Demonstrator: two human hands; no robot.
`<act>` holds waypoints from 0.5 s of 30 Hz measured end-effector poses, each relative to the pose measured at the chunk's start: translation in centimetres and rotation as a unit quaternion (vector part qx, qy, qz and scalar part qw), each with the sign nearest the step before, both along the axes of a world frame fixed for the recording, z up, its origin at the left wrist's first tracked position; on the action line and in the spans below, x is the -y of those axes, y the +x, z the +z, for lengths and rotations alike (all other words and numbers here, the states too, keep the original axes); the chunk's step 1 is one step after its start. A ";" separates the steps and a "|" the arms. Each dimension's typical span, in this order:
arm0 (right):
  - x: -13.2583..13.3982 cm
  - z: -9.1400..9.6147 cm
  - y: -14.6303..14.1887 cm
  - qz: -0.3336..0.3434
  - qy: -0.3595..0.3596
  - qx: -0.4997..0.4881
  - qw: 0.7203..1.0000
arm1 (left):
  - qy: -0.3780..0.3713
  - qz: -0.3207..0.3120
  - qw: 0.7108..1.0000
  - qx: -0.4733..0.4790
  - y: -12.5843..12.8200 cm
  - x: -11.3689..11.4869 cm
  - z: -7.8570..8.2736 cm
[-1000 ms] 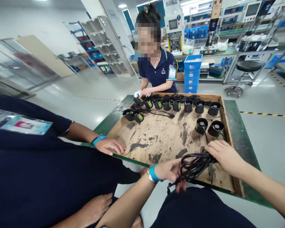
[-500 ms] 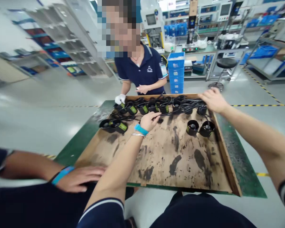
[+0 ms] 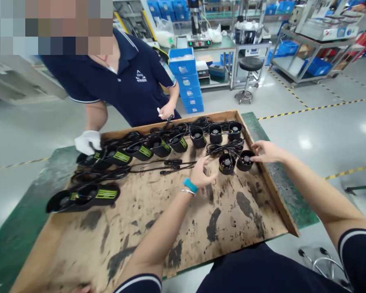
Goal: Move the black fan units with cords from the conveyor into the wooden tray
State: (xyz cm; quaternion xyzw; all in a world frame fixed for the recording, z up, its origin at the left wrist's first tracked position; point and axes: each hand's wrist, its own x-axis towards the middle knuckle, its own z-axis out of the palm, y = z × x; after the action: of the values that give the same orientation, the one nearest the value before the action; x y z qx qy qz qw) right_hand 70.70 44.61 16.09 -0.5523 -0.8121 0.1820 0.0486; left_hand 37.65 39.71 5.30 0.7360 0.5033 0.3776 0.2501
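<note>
My left hand (image 3: 202, 174) is open, thumb and fingers apart, just left of a black cup-shaped housing (image 3: 226, 164) with a fan-like part and wires inside. My right hand (image 3: 270, 151) is open at the tray's right wall, its fingertips at the rim of a second black housing (image 3: 245, 161); whether they touch is hard to tell. Behind this pair lies a coiled bundle of black cable (image 3: 225, 146). More such housings, several with yellow-green labels, stand along the far side of the wooden tray (image 3: 219, 236). Loose cable connectors (image 3: 172, 165) lie left of my left hand.
Across the tray stands a co-worker, whose white-gloved hand (image 3: 88, 142) is at the far-left housings. Two housings (image 3: 90, 197) lie at the left wall. The tray rests on a green table (image 3: 27, 195). Blue crates (image 3: 184, 79) are stacked behind.
My view has turned right and closer. My right hand has come from the far-right corner to the near housing. My left hand has left the cables and moved right. The neighbour's arm has mostly gone.
</note>
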 end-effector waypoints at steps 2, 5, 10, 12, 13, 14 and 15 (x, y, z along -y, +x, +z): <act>1.8 -1.1 0.6 0.037 -0.020 -0.036 0.998 | 0.007 -0.013 1.000 -0.015 2.5 0.1 0.4; 3.4 -3.4 -0.4 -0.011 0.033 -0.044 0.998 | -0.009 0.009 1.000 -0.020 5.6 -0.4 0.7; 2.7 -4.8 -2.2 -0.048 0.060 -0.091 0.993 | -0.057 0.025 0.997 0.046 7.7 -1.3 0.9; 1.9 -4.6 -1.9 -0.020 0.055 -0.120 0.991 | -0.056 0.037 0.997 0.049 7.6 -1.5 0.9; 1.6 -4.6 -1.6 -0.009 0.053 -0.129 0.990 | -0.054 0.040 0.997 0.049 7.6 -1.6 0.8; 1.2 -4.6 -1.3 0.000 0.050 -0.136 0.989 | -0.053 0.039 0.997 0.051 7.5 -1.7 0.7; 0.9 -4.7 -1.1 0.008 0.048 -0.141 0.989 | -0.052 0.037 0.997 0.054 7.4 -1.7 0.6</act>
State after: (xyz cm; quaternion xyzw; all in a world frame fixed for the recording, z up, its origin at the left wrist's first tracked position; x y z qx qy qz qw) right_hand 69.63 43.72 11.43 -0.5118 -0.8093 0.2190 0.1874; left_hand 45.07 41.45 5.91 0.6815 0.5349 0.3988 0.3006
